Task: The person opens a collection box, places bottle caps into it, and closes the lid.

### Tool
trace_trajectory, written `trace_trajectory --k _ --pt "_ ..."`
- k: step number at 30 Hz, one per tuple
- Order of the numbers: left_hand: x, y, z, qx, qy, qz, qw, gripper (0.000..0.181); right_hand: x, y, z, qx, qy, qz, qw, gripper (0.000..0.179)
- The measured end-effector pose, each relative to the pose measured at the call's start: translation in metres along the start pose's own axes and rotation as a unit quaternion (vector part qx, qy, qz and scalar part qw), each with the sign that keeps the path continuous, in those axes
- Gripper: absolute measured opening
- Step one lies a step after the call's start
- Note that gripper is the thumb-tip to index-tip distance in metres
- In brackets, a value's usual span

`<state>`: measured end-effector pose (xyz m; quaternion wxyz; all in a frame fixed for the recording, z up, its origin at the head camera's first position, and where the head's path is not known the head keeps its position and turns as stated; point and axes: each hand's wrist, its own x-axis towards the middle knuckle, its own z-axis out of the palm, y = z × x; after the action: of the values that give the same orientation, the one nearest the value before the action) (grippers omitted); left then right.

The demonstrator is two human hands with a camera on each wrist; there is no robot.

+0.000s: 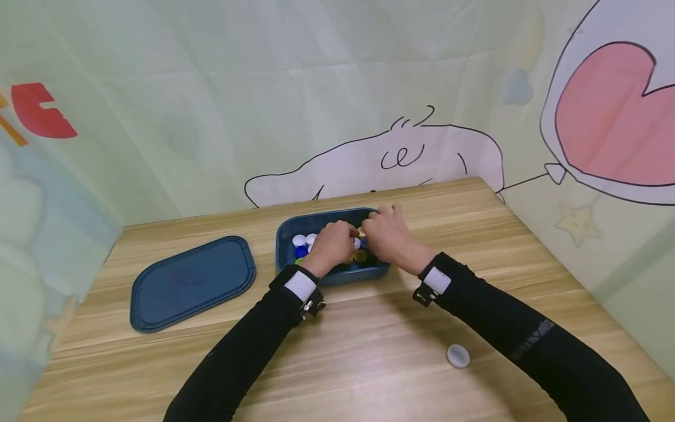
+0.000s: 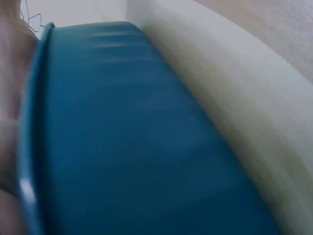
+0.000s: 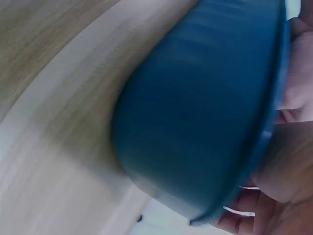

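Observation:
Several bottle caps, white (image 1: 299, 240), blue (image 1: 301, 252) and yellow (image 1: 360, 256), lie in a dark blue plastic box (image 1: 329, 279). My left hand (image 1: 332, 243) reaches over the box's middle, its fingertips down among the caps and mostly hidden. Close beside it, my right hand (image 1: 389, 237) bends inward over the right end, fingers pointing toward the left hand. Whether either hand pinches a cap is hidden. The box's outer wall (image 2: 122, 127) fills the left wrist view. In the right wrist view, bent fingers (image 3: 247, 208) show beyond the box's rim.
A flat dark blue lid (image 1: 192, 284) lies on the wooden table (image 1: 369, 351) left of the box. One white cap (image 1: 457, 356) lies near the front, beside the right forearm. A printed cloth (image 1: 263, 117) hangs behind the table.

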<state>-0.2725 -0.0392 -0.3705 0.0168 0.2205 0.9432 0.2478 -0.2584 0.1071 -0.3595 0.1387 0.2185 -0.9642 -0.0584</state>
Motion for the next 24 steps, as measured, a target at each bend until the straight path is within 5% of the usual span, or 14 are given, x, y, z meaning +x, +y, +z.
trace_trajectory --k 13,19,24 --pt "-0.048 0.047 -0.01 0.032 0.05 0.09 0.9941 0.025 -0.061 0.025 -0.036 0.113 0.065 -0.016 0.9914 0.023" --pt "-0.078 0.068 -0.003 0.061 0.041 0.142 0.9872 0.023 -0.092 0.03 -0.044 0.139 0.088 -0.036 0.9857 0.019" --pt "-0.098 0.079 0.009 0.084 -0.004 0.161 0.9833 0.025 -0.116 0.028 -0.049 0.144 0.099 -0.06 0.9827 0.022"
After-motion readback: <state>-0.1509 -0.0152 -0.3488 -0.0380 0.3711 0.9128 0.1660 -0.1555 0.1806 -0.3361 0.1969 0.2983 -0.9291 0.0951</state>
